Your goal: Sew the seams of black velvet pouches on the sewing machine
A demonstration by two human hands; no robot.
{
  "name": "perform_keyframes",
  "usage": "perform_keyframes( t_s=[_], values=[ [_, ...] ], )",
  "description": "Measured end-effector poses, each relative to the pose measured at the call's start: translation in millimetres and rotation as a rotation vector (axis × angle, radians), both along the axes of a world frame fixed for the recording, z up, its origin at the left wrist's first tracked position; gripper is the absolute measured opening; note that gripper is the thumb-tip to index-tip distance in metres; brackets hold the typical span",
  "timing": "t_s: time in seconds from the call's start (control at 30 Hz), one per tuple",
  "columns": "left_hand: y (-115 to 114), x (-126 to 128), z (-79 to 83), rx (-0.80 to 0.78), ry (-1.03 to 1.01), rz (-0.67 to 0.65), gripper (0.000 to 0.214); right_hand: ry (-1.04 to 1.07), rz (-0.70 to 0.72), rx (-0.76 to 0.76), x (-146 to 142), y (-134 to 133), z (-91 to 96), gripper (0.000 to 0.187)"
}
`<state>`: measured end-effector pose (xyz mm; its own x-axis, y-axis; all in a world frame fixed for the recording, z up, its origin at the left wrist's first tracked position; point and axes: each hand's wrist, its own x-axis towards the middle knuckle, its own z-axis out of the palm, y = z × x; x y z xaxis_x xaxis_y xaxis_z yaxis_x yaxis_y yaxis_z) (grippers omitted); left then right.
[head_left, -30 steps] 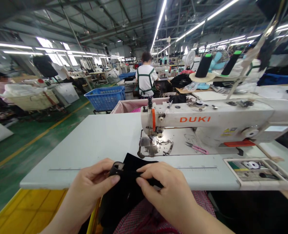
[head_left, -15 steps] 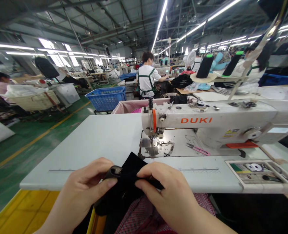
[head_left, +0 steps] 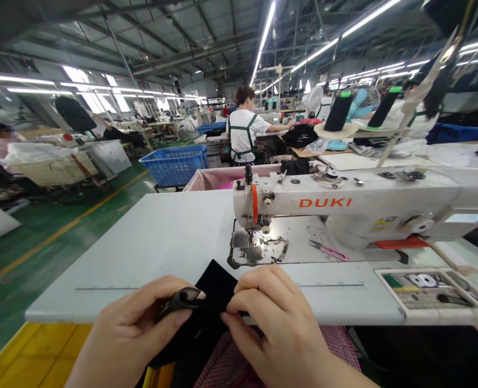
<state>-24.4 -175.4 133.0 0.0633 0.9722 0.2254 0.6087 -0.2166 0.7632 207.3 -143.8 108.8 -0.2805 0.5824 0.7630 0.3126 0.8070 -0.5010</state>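
A black piece of fabric (head_left: 215,280) is held between both hands at the front edge of the sewing table (head_left: 174,231). My left hand (head_left: 141,323) is closed, thumb and fingers pinching a rolled or folded dark edge of the piece. My right hand (head_left: 275,312) pinches its other side between thumb and fingertips. One corner of the fabric points up toward the sewing machine (head_left: 323,199), short of the presser foot. The lower part of the fabric hangs below the table edge, partly hidden by my hands.
Pink-handled thread snips (head_left: 330,251) lie on the machine bed. A parts tray (head_left: 433,291) with bobbins is set in the table at right. Yellow crate (head_left: 48,350) stands below left, a blue basket (head_left: 176,164) beyond. A co-worker (head_left: 242,129) sits ahead, facing away.
Both hands and the black fabric have shifted slightly down. My right fingers have changed their grip, bunching nearer the fabric's middle, and the left roll is tilted more.
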Motion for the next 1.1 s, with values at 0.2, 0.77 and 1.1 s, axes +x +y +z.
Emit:
perform_keyframes(
  t_s=[0.2, 0.77, 1.1],
  values=[
    [-3.2, 5.8, -14.3, -0.034, -0.012, 0.201, 0.029, -0.062, 0.018, -0.095, -2.7, -1.5, -0.6, 0.01],
    [-10.9, -2.1, -27.4, -0.06, 0.013, 0.222, 0.035, -0.018, 0.125, -0.409, 0.8, 1.0, 1.9, 0.016],
    [-4.7, 3.0, -18.3, -0.181, -0.233, 0.111, 0.025, 0.096, 0.091, -0.622, -3.3, 4.5, -0.1, 0.018]
  ],
)
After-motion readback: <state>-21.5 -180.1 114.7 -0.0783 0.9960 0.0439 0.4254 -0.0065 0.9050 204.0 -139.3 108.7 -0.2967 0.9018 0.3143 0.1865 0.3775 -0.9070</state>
